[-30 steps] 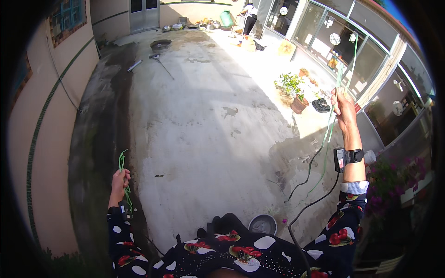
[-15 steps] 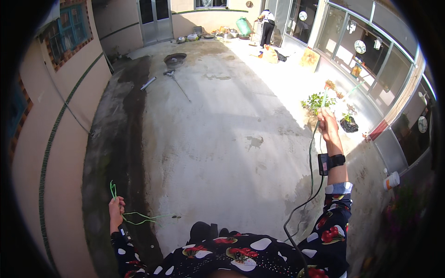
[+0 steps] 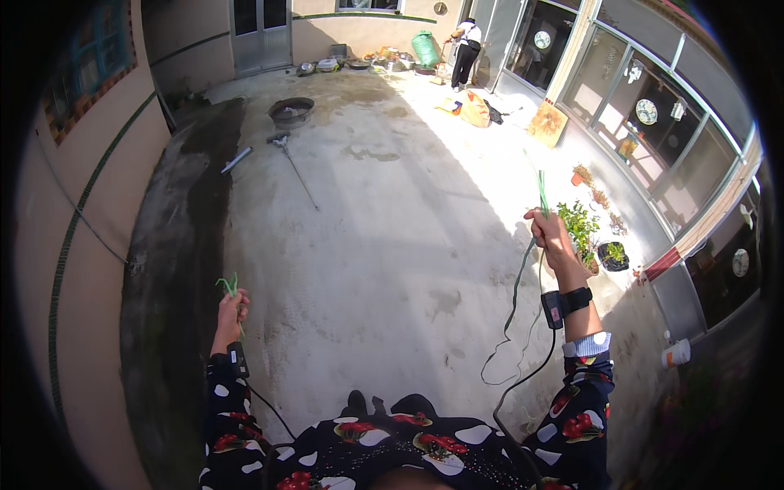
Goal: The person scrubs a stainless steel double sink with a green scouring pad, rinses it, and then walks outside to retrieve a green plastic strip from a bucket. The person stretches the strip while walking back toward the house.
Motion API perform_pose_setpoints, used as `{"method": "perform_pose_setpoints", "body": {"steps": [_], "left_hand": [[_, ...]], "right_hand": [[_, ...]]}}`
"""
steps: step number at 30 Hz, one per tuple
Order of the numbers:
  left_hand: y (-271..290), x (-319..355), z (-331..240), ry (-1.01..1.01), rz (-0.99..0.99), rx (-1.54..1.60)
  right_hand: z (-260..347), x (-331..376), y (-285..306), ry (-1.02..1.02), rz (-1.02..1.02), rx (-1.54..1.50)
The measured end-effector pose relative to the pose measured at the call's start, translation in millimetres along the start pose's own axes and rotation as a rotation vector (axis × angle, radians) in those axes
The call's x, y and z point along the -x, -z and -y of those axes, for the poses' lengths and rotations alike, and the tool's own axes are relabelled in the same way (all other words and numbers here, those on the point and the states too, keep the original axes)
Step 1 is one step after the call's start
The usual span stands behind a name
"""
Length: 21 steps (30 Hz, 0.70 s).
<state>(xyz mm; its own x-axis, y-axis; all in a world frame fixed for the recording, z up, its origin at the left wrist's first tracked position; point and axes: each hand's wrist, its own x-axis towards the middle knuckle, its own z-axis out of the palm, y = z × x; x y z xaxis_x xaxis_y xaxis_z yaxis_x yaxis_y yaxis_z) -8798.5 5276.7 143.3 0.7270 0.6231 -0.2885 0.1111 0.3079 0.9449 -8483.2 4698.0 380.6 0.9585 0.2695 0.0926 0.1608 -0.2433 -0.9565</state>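
My left hand is closed around a bunched piece of green cord, whose loose ends stick out above the fist. My right hand, raised out to the right, also grips green cord. Its bright end stands up above the fingers, while darker strands hang below in a long loop over the concrete. Whether one cord joins both hands cannot be made out. Each wrist carries a small black box; the right one sits on a strap, and a black cable runs from it toward my body.
A mop lies ahead near a dark round basin. Potted plants line the right side, with a white bucket nearer. Another person stands at the back beside a green sack. A wall bounds the left.
My left hand has risen and come inward; the strands that trailed rightward from it no longer show there. My right hand has moved lower and inward, its hanging cord swinging left. The view has shifted slightly.
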Motion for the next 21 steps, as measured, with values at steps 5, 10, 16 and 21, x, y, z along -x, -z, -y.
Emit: {"method": "perform_pose_setpoints", "body": {"steps": [5, 10, 16, 21], "left_hand": [[-157.5, -125.6, -59.7, -0.115, 0.312, -0.063], [-268.6, -196.2, -101.0, -0.142, 0.425, -0.044], [-347.1, -273.5, -169.3, -0.178, 0.493, -0.123], [-420.2, -344.8, -205.2, -0.204, 0.586, -0.096]], "right_hand": [[-31.2, -69.6, 8.4, 0.016, 0.075, -0.084], [-78.0, -194.7, 3.8, -0.086, 0.075, -0.252], [-98.7, -350.9, -41.7, -0.058, 0.138, -0.082], [-84.5, -471.8, -109.2, -0.016, 0.280, -0.231]]}}
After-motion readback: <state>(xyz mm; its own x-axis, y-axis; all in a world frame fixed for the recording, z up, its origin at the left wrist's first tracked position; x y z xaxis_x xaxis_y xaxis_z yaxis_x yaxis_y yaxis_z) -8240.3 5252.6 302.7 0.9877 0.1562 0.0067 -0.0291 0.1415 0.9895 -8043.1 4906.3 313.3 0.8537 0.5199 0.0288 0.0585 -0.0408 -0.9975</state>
